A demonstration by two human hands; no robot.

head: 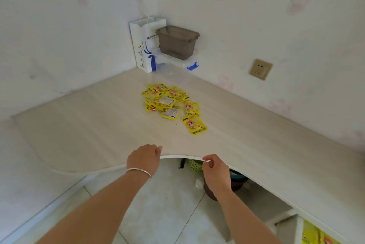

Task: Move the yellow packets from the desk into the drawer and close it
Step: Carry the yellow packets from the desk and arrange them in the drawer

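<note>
Your left hand [143,158] rests at the curved front edge of the tabletop [98,125], fingers curled loosely, gripping nothing. Your right hand [214,172] sits at the same edge, thumb and forefinger pinched together on something too small to tell. The yellow packets [169,103] lie in a loose heap mid-tabletop, well beyond both hands. More yellow packets show in the open drawer [316,234] at lower right.
</note>
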